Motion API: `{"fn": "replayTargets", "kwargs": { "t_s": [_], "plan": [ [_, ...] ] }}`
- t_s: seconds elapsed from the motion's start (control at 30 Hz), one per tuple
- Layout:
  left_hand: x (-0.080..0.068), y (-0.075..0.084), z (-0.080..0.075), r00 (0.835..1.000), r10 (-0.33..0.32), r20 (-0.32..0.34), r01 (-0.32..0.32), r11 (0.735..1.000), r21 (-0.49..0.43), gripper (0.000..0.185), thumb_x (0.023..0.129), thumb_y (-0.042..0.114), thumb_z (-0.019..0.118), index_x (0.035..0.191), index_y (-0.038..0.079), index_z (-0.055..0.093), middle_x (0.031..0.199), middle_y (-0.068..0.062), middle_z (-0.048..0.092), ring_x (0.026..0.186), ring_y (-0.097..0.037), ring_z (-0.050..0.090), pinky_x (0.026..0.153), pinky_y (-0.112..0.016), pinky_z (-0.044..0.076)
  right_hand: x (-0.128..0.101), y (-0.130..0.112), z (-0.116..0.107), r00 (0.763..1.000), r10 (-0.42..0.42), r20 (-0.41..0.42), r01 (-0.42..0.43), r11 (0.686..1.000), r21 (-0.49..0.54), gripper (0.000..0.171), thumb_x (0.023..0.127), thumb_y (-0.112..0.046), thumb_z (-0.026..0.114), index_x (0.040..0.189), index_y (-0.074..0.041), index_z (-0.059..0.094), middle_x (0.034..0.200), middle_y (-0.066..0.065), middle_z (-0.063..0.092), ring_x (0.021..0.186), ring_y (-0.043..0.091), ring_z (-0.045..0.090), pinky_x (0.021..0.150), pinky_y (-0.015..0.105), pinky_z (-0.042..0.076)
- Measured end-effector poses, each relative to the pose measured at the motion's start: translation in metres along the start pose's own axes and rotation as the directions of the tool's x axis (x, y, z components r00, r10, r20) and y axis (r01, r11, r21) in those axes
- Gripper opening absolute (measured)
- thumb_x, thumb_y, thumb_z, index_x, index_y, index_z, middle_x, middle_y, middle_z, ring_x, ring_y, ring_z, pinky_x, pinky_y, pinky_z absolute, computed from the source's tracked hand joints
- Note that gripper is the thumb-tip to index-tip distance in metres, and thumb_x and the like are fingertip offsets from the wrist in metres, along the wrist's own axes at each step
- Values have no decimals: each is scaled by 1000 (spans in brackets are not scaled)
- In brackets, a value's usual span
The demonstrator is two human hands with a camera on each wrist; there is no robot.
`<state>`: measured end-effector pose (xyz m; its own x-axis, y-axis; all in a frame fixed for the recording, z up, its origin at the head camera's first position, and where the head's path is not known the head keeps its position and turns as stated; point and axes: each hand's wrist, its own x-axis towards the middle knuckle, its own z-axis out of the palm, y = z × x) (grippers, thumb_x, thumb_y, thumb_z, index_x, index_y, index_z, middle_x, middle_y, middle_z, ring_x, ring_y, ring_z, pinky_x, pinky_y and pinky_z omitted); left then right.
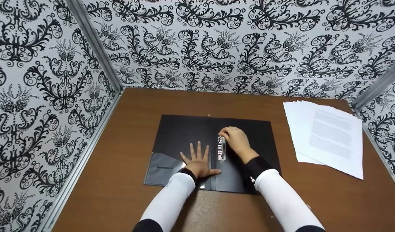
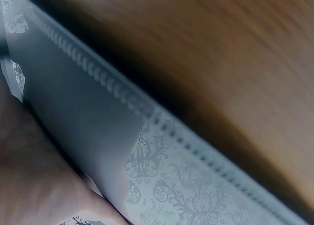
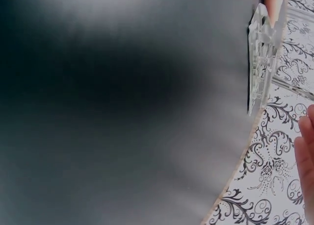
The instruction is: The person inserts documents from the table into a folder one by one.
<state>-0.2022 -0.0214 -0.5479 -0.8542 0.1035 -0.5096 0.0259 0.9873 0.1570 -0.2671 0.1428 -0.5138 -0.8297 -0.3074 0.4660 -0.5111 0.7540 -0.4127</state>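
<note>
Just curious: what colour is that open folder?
Black folder, with a shiny metal clip; head view shows it best.

This looks like a small desk booth set up for paperwork, more a staged office corner than a lived-in room. A brown wooden table is boxed in on three sides by panels covered in black-and-white scroll-patterned wallpaper, joined at the far corners by metal strips. An open black folder lies mid-table, and a fanned stack of printed sheets sits near the right edge.
</note>
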Motion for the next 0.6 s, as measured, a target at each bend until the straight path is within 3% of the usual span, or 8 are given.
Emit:
{"fn": "replayTargets", "kwargs": {
  "t_s": [0.23, 0.6],
  "plan": [
    [0, 0, 2, 1000, 5, -9, -4, 1000, 17, 118, 68, 88, 47, 154, 34, -12, 159, -6, -27, 143, -38, -28, 105, -75, -8, 6, 1, 3, 975, -215, -52, 208, 971, -120, 10, 84, -12, 72, 82, -3, 69, 77, 8, 70, 75, 26, 66, 70, 37, 54],
    [-15, 3, -10, 1000, -1, 0, 1, 999, 34, 115, 70, 88, 44, 155, 32, -9, 161, -7, -24, 145, -38, -24, 108, -74, -4, 11, 7, 10, 984, -171, -44, 162, 975, -152, 11, 87, -12, 69, 84, -2, 69, 77, 11, 70, 74, 28, 66, 68, 40, 55]
  ]
}}
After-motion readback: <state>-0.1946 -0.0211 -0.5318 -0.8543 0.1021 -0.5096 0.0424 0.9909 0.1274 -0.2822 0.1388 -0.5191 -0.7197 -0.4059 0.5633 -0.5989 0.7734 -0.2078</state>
